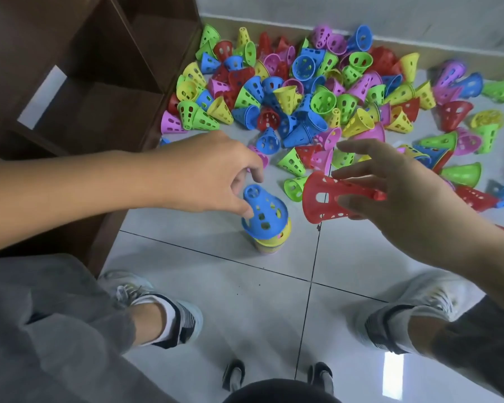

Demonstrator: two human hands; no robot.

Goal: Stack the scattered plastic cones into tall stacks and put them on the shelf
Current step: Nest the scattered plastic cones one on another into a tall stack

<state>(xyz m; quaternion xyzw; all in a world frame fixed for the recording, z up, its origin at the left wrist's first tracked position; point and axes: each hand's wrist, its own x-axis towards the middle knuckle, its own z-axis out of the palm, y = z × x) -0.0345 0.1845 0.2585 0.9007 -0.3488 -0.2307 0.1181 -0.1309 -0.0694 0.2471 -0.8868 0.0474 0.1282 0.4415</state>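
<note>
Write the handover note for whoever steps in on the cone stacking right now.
Left hand: fingers pinch the blue cone on top of the short stack standing on the floor tiles; yellow and pink cones show beneath it.
Right hand: holds a red cone on its side, just right of the stack, not yet on it.
Pile of loose cones: scattered across the floor ahead, along the wall.
Brown shelf: at left; no cones visible in its compartments.
Done: one stack begun.
Left: add the red cone, keep stacking the pile into tall stacks, move them to the shelf.
</note>
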